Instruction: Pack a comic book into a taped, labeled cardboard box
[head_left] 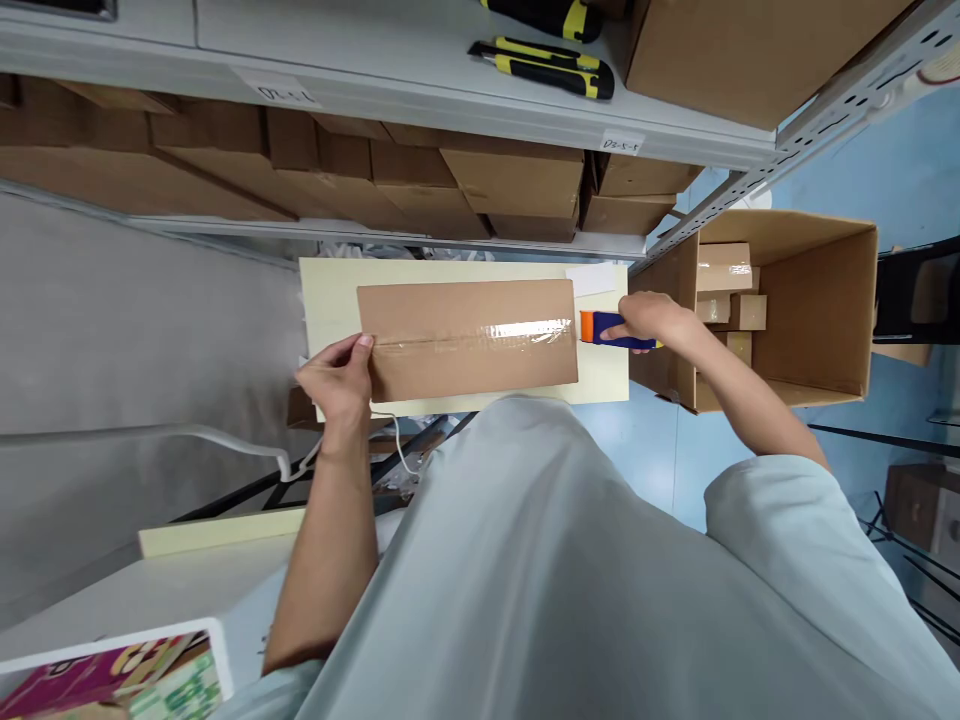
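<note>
A long, flat cardboard box (472,370) lies on a pale yellow board (330,290). A shiny strip of clear tape (529,332) runs along the right part of its middle seam. My left hand (337,378) grips the box's left end, thumb on top, the other fingers partly hidden. Just beyond the right end, my right hand (646,318) is closed around a dark blue hand tool with an orange end (606,328). The orange end points at the box, a small gap apart; I cannot make out the tool's exact kind.
A white paper slip (590,279) lies on the board. Right of it stands an open carton (817,315) with several small boxes inside. Above are a metal shelf (375,60) with utility knives (551,68) and a row of cardboard boxes (517,180). A white cable (401,445) hangs below.
</note>
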